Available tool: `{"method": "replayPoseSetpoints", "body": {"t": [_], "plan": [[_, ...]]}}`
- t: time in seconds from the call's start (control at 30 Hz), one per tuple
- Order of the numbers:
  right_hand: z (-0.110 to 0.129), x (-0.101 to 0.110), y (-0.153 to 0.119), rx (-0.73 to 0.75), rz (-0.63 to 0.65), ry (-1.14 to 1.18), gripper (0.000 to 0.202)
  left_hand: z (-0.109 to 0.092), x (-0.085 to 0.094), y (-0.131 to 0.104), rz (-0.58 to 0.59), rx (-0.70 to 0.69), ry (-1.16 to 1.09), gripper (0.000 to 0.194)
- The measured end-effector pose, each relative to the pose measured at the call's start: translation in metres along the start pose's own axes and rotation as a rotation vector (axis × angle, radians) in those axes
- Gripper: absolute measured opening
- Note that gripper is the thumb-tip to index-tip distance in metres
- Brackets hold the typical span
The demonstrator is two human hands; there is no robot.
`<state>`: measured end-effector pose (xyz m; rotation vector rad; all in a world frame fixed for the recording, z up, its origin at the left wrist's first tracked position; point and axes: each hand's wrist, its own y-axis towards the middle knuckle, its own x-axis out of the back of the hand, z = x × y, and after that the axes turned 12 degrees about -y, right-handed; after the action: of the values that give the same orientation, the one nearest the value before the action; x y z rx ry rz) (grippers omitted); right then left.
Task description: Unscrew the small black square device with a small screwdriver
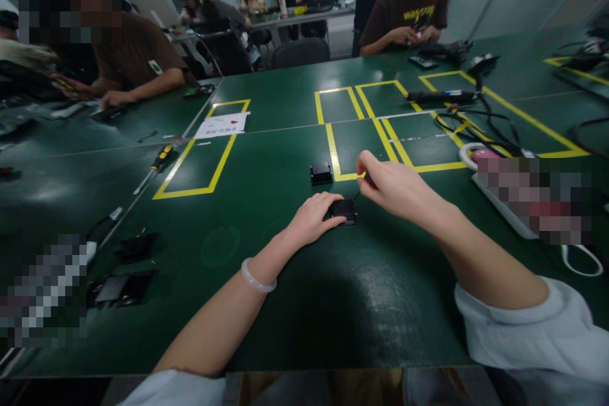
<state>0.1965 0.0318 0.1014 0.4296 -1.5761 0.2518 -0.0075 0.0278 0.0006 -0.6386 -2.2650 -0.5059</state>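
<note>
On my side of the black block, the small black box looks light, hard and slippery, best held by its edges, where my left hand pinches it while my right hand pinches a thin stick.

The left hand is covering the left side of the near block, while the right hand and its thin tool are barring the upper right. The far block is standing just beyond, slightly left, obstructing that way out. Between the forearms, bare table is offering room for passing. Another open stretch is running from the far block to the paper. The screwdriver is lying farther left; cables are crowding the far right.
</note>
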Motion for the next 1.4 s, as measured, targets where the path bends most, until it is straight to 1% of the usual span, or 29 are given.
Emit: {"method": "replayPoseSetpoints", "body": {"t": [0.1, 0.23, 0.47, 0.67, 0.9, 1.4], "plan": [[0.0006, 0.0002, -0.0002, -0.005, -0.008, -0.014, 0.021, 0.0000, 0.0000, -0.0002, -0.003, -0.002, 0.002, 0.035], [0.0019, 0.0016, 0.0002, -0.018, 0.013, -0.052, 0.024, -0.0007, 0.0009, -0.0001, 0.002, 0.004, 0.002, 0.035], [0.0011, 0.0025, -0.0013, 0.007, -0.006, 0.009, 0.022, -0.0012, 0.0013, -0.0001, 0.001, 0.005, -0.004, 0.035], [0.0004, 0.0010, -0.0002, -0.013, 0.009, -0.025, 0.024, -0.0021, 0.0016, -0.0003, 0.003, 0.014, -0.006, 0.035], [-0.0036, 0.0001, 0.0008, -0.014, 0.006, 0.023, 0.023, -0.0018, 0.0015, 0.0001, 0.008, 0.010, 0.000, 0.035], [-0.0025, 0.0012, 0.0009, -0.030, 0.013, 0.030, 0.023, -0.0009, 0.0014, -0.0002, 0.004, 0.000, -0.002, 0.035]]}}
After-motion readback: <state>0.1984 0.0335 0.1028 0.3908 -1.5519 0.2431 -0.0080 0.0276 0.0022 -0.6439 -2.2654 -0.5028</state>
